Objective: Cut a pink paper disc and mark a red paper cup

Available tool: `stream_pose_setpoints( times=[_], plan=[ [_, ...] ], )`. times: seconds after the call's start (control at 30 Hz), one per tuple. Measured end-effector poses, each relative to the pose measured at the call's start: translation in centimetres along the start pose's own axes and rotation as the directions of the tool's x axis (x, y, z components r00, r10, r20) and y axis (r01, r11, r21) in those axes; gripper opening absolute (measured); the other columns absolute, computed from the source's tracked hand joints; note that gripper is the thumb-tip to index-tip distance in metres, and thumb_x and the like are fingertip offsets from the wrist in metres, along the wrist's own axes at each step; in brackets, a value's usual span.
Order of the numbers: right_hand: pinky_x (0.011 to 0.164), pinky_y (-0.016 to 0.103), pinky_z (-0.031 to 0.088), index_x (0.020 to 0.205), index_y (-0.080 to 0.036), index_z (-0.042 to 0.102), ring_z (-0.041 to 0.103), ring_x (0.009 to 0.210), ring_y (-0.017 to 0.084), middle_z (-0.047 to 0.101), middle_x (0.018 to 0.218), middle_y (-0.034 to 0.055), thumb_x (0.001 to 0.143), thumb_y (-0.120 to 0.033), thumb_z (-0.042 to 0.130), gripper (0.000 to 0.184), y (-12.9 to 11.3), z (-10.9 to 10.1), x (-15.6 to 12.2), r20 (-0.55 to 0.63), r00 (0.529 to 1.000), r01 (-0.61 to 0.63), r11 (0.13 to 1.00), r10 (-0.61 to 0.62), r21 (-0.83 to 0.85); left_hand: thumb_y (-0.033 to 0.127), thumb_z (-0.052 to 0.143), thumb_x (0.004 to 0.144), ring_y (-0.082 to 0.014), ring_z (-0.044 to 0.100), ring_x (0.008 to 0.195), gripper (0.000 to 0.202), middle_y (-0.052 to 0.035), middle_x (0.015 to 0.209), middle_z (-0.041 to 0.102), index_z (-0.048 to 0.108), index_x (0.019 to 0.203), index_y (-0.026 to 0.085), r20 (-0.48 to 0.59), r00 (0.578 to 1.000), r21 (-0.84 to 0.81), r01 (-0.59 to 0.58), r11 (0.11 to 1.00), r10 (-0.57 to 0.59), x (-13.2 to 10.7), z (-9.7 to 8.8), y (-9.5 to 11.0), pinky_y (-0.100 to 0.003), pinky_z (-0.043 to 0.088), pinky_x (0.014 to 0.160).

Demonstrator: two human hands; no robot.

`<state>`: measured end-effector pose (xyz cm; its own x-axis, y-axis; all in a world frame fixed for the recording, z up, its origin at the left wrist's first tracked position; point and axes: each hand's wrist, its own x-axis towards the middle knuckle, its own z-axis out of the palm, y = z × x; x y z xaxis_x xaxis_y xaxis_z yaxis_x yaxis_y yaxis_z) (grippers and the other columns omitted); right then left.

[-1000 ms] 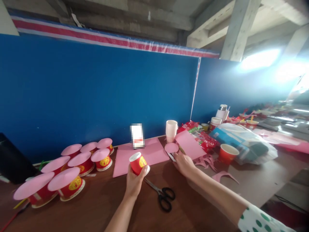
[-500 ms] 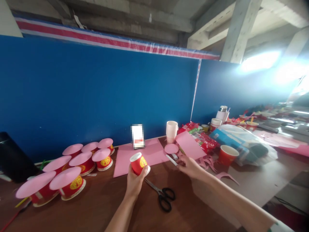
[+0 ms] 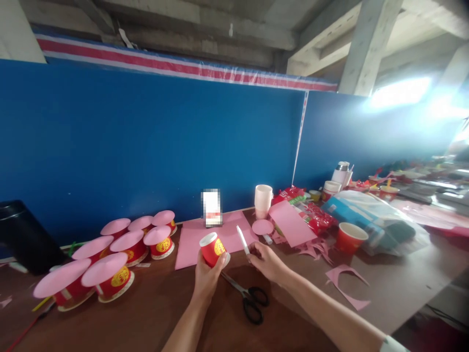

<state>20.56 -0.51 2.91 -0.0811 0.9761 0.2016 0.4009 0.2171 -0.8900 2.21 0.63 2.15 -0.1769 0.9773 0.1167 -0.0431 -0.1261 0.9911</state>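
Observation:
My left hand point(image 3: 208, 275) is wrapped round a red paper cup point(image 3: 213, 251) with a yellow emblem, held tilted with its narrower white end up. In my right hand point(image 3: 264, 260) is a slim white pen-like stick point(image 3: 242, 239), pinched near its lower end and pointing up towards the back. The stick and the cup are apart. Below the hands, black-handled scissors point(image 3: 252, 304) lie on the brown table, blades towards the cup. Behind the cup lies a pink paper sheet point(image 3: 190, 244). A pink paper disc point(image 3: 263, 227) rests just beyond my right hand.
At the left stand several upturned red cups topped with pink discs point(image 3: 104, 270), beside a black bottle point(image 3: 25, 237). White stacked cups point(image 3: 263, 200) are at the back. To the right are pink scraps point(image 3: 350, 286), an orange-red cup point(image 3: 351, 238) and a plastic bag point(image 3: 381, 220).
My right hand has moved left towards the cup, bringing the white stick from near the pink disc and turning it more upright. My left hand still holds the cup.

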Motion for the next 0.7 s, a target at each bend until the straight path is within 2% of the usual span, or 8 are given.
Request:
stream_pose_setpoints(
  times=[0.1, 0.2, 0.37, 0.53, 0.7],
  plan=[
    [0.054, 0.022, 0.04, 0.073, -0.018, 0.052, 0.053, 0.059, 0.013, 0.058, 0.064, -0.0015, 0.075, -0.021, 0.054, 0.004, 0.0, 1.2, 0.8, -0.071, 0.992, 0.098, 0.993, -0.103, -0.071, 0.041, 0.069, 0.06, -0.0224, 0.06, 0.08, 0.051, -0.0062, 0.085, 0.062, 0.052, 0.1, 0.014, 0.013, 1.0, 0.022, -0.01, 1.0, 0.009, 0.1, -0.2, -0.2, -0.037, 0.047, 0.074],
    [0.056, 0.023, 0.04, 0.075, -0.018, 0.052, 0.054, 0.06, 0.014, 0.059, 0.067, -0.0003, 0.075, -0.021, 0.054, 0.004, 0.0, 2.1, 1.7, -0.1, 0.984, 0.139, 0.987, -0.147, -0.084, 0.041, 0.069, 0.06, -0.0224, 0.06, 0.081, 0.051, -0.0059, 0.085, 0.063, 0.052, 0.1, 0.014, 0.009, 1.0, 0.02, -0.004, 1.0, 0.004, 0.0, -0.2, 0.0, -0.037, 0.047, 0.074],
    [0.058, 0.023, 0.041, 0.095, -0.017, 0.054, 0.056, 0.064, 0.014, 0.063, 0.077, 0.002, 0.08, -0.021, 0.049, 0.017, 0.4, 3.2, 2.5, -0.068, 0.98, 0.185, 0.982, -0.186, -0.03, 0.04, 0.069, 0.06, -0.0209, 0.06, 0.081, 0.052, -0.0055, 0.087, 0.063, 0.052, 0.103, 0.015, 0.037, 0.999, -0.052, -0.005, 0.999, 0.007, 0.0, -0.1, 0.0, -0.035, 0.048, 0.074],
    [0.055, 0.022, 0.039, 0.086, -0.017, 0.055, 0.053, 0.061, 0.014, 0.061, 0.07, 0.0003, 0.079, -0.024, 0.05, 0.011, 0.9, 3.7, 2.2, -0.077, 0.982, 0.166, 0.982, -0.173, -0.087, 0.042, 0.069, 0.058, -0.0216, 0.06, 0.078, 0.057, -0.0064, 0.084, 0.063, 0.052, 0.104, 0.015, 0.004, 1.0, -0.049, -0.026, 0.998, 0.026, 0.1, 0.3, -0.4, -0.036, 0.048, 0.071],
    [0.051, 0.02, 0.036, 0.081, -0.018, 0.051, 0.049, 0.056, 0.012, 0.058, 0.066, -0.002, 0.08, -0.028, 0.05, 0.01, 1.0, 3.8, 1.9, -0.062, 0.986, 0.15, 0.984, -0.156, -0.092, 0.044, 0.068, 0.059, -0.0203, 0.059, 0.074, 0.051, -0.005, 0.079, 0.062, 0.053, 0.098, 0.015, -0.012, 0.999, 0.0, -0.041, 0.999, 0.041, 0.2, 0.6, -0.5, -0.034, 0.048, 0.069]
  ],
)
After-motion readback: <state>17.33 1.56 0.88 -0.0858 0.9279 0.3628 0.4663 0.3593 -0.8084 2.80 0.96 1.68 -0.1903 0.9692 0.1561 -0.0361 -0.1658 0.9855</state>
